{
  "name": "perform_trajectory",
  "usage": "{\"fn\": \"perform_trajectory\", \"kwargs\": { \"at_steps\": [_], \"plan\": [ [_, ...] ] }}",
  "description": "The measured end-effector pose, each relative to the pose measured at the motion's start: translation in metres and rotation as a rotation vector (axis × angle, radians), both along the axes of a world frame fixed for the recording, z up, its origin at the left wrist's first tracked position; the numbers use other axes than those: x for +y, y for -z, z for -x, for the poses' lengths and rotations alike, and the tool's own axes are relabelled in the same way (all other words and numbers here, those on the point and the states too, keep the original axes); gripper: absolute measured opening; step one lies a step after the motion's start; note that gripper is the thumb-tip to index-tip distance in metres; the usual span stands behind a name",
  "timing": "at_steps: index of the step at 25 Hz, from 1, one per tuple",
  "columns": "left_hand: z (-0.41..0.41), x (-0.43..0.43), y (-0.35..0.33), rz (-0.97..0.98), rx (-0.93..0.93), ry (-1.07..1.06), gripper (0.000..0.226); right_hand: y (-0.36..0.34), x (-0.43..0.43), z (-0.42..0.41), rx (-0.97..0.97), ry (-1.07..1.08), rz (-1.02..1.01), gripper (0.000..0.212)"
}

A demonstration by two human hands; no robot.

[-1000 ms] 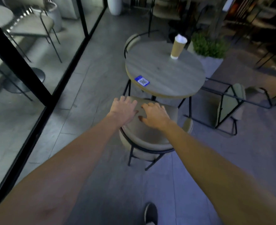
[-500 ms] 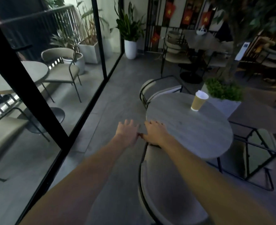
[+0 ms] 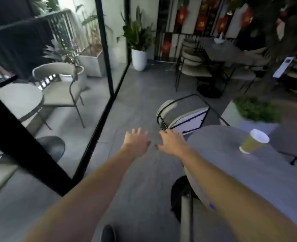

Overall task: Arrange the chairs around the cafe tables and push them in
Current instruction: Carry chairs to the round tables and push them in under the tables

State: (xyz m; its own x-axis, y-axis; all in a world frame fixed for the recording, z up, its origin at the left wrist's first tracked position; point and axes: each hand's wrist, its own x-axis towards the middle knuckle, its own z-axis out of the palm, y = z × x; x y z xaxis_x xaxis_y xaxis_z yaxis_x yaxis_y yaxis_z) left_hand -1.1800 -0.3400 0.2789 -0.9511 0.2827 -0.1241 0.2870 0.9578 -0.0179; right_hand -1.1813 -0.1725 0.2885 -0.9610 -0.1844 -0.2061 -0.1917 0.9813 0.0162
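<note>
Cafe interior, seen from a head camera looking forward and down along two bare, outstretched arms. The left hand [image 3: 136, 139] is open, fingers spread, held in the air above the grey tiled floor [image 3: 135, 95] and gripping nothing. The right hand [image 3: 170, 141] is open too, fingers splayed, just beside the left hand and apart from it. It sits at the near left edge of a round grey table [image 3: 240, 165] that fills the lower right of the view; whether it touches the table cannot be told.

Beyond the hands, a chair [image 3: 181, 114] with a pale curved back and thin black metal frame lies tipped over on the floor at the far side of the table. The right hand's fingertips appear close to its frame, though contact is unclear. A paper cup [image 3: 252, 141] stands on the table toward its right edge. The table's dark round base [image 3: 181, 198] shows beneath the top.

To the left, a black-framed glass partition [image 3: 107, 67] runs away from the viewer. Behind the glass stand another round table [image 3: 16, 100] and an upright chair [image 3: 60, 84]. Farther back, a white pot with a tall plant [image 3: 139, 48] stands by the wall, and more chairs are gathered around a dark table [image 3: 217, 49]. A green planter [image 3: 256, 109] sits at the right. The view is blurred.
</note>
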Motion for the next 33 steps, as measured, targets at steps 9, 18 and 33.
{"fn": "perform_trajectory", "kwargs": {
  "at_steps": [9,18,33],
  "plan": [
    [0.263,-0.082,0.002,0.065,-0.073,0.198,0.050,-0.001,-0.056,0.214,0.001,0.203,0.009,0.064],
    [0.558,-0.051,0.028,0.042,-0.120,0.310,0.048,0.047,-0.027,0.485,-0.105,0.348,-0.007,0.063],
    [0.930,0.038,0.131,0.072,-0.314,0.652,0.054,0.118,0.006,0.813,-0.201,0.583,-0.099,0.066]
  ]
}}
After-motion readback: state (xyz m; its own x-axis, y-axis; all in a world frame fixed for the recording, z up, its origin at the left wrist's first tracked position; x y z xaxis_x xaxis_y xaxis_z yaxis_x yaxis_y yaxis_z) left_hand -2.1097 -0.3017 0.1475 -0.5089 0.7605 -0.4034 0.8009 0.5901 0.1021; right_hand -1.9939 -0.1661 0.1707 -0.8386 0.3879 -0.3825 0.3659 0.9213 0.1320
